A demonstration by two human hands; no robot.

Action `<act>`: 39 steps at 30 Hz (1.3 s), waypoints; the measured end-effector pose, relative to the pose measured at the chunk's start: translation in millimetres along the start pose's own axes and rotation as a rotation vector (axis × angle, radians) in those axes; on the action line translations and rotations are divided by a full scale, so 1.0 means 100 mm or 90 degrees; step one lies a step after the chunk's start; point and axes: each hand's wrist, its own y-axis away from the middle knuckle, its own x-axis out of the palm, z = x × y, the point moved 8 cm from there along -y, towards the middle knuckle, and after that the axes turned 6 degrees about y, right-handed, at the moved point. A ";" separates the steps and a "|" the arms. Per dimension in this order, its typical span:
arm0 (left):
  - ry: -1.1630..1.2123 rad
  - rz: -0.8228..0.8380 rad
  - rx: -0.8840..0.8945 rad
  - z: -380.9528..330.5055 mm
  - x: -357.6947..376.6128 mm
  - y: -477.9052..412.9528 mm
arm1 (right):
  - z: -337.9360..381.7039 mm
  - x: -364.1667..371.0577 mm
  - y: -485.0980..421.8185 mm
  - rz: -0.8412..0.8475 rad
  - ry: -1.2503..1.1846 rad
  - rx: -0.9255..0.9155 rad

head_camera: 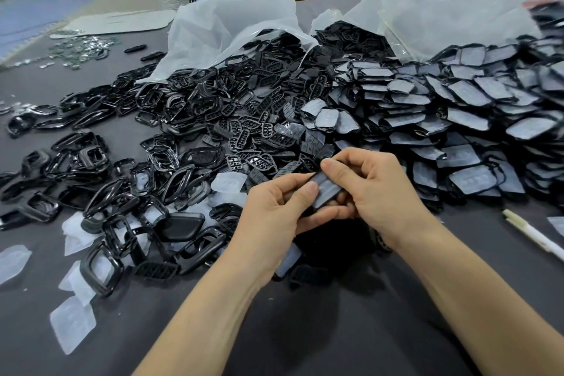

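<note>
Here, one black fob part (328,189), grey-faced, is held just above the tabletop (305,330), well to the left of the white pen (532,233). It is pinched from both sides. The left hand (271,207) cradles it from below with curled fingers (317,218), and the thumb is pressed on the grey face. The right hand (378,189) closes on it from the pen's side, with the thumb set on the far end. Its long axis appears to run away from the person, slightly slanted, so both hands are equally near. Any peeling or fitting would probably be led by the right thumb at that far edge.

Counted: one held part, two hands, one pen. Two plastic bags (232,24) lie open far beyond the pen. The film-covered pieces (457,107) heaped just beyond the pen are too many to count. So are the black frames (183,107) far to its left.
</note>
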 end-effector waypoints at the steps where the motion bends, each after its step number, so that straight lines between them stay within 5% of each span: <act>1: 0.002 0.005 -0.001 0.00 0.00 0.00 | -0.01 0.00 0.00 0.002 -0.002 0.005; 18: -0.012 0.018 0.002 -0.06 -0.01 0.02 | -0.04 0.05 0.01 0.017 -0.062 0.027; 39: -0.094 -0.067 0.036 -0.10 -0.10 0.02 | 0.00 0.04 0.04 -0.008 0.072 -0.020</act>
